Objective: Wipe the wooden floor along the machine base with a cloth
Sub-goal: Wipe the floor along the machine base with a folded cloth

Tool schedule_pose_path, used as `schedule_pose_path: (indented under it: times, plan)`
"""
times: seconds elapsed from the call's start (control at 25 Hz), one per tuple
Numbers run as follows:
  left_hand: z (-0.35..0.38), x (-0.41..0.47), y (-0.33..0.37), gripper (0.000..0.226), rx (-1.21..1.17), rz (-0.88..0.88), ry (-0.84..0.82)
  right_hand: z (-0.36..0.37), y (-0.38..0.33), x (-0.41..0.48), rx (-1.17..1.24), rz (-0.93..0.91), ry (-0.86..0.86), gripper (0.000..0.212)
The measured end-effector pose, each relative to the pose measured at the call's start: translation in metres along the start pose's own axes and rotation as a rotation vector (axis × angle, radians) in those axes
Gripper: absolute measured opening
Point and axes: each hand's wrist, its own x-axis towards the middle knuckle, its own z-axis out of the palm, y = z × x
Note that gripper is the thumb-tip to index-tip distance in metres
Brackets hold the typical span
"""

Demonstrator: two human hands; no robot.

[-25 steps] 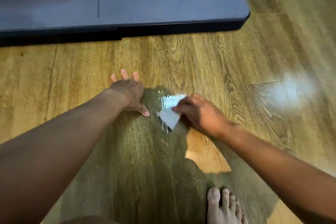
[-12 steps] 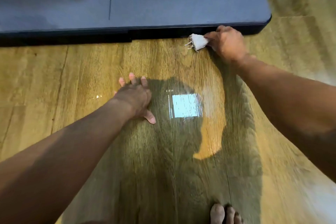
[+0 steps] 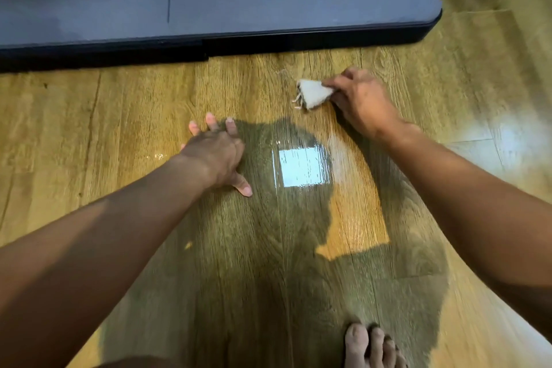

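Both hands were low over the wooden floor [image 3: 119, 116]. One, the left hand [image 3: 213, 155], lay flat with its fingers spread, probably propping the person's weight as they leaned forward. Its partner, the right hand [image 3: 361, 101], pinched a small white cloth [image 3: 313, 94] with a frayed edge. The cloth seemingly touched the boards near the dark machine base [image 3: 268, 45] but clear of its edge, its free corner leading the wipe.

Bare wooden floor [image 3: 134, 116] lies open beside the machine base [image 3: 268, 42] — only that base walls off the far side.
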Motion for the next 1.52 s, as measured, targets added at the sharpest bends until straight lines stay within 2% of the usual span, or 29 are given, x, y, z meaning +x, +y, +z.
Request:
schedule_pose_path:
  times: [0.12, 0.2, 0.28, 0.36, 0.48, 0.56, 0.64, 0.72, 0.8, 0.92, 1.0, 1.08, 1.2, 1.28, 1.4, 1.52]
  plan:
    - [0.001, -0.001, -0.002, 0.138, 0.014, 0.004, 0.006, 0.003, -0.023, -0.023, 0.146, 0.185, 0.084, 0.026]
    - [0.002, 0.001, -0.002, 0.139, 0.02, 0.006, 0.02, 0.01, -0.049, -0.079, 0.196, 0.111, 0.108, 0.023]
    - [0.003, 0.0, -0.004, 0.137, 0.012, 0.006, 0.022, 0.006, -0.067, -0.128, 0.219, -0.028, 0.046, 0.023]
    - [0.003, 0.0, -0.004, 0.131, 0.03, 0.024, 0.031, 0.001, -0.057, -0.121, 0.194, -0.061, 0.017, 0.024]
    - [0.004, -0.001, -0.005, 0.131, 0.056, 0.028, 0.048, -0.003, -0.045, -0.07, 0.121, 0.132, 0.051, 0.026]
    - [0.004, -0.003, -0.006, 0.129, 0.058, 0.029, 0.042, -0.001, -0.051, -0.08, 0.109, 0.206, 0.088, 0.027]
    - [0.005, -0.003, -0.007, 0.124, 0.05, 0.033, 0.04, 0.007, -0.069, -0.135, 0.133, 0.121, 0.073, 0.027]
    - [0.004, 0.0, -0.005, 0.128, 0.038, 0.02, 0.032, 0.005, -0.086, -0.196, 0.227, -0.037, 0.029, 0.028]
    - [0.001, 0.001, -0.001, 0.133, 0.029, 0.005, 0.021, 0.003, -0.077, -0.204, 0.212, -0.144, -0.013, 0.027]
    - [-0.002, -0.002, 0.001, 0.139, 0.032, -0.022, 0.028, -0.003, -0.061, -0.15, 0.135, 0.0, 0.029, 0.026]
    - [-0.001, -0.005, 0.002, 0.14, 0.041, -0.044, 0.044, -0.004, -0.062, -0.145, 0.153, 0.092, 0.053, 0.025]
    - [-0.002, -0.004, 0.006, 0.14, 0.055, -0.038, 0.08, 0.0, -0.071, -0.182, 0.201, 0.063, 0.063, 0.027]
    - [-0.002, 0.001, 0.017, 0.138, 0.063, 0.07, 0.11, 0.001, -0.082, -0.237, 0.275, -0.091, -0.006, 0.032]
    - [-0.003, 0.008, 0.026, 0.133, 0.017, 0.109, 0.09, 0.0, -0.069, -0.221, 0.273, -0.14, -0.025, 0.032]
    - [-0.013, 0.013, 0.034, 0.126, -0.051, 0.088, 0.114, -0.007, -0.045, -0.143, 0.186, -0.083, -0.006, 0.03]
    - [-0.031, 0.025, 0.045, 0.134, -0.015, 0.077, 0.13, -0.012, -0.011, -0.05, 0.104, -0.031, 0.017, 0.03]
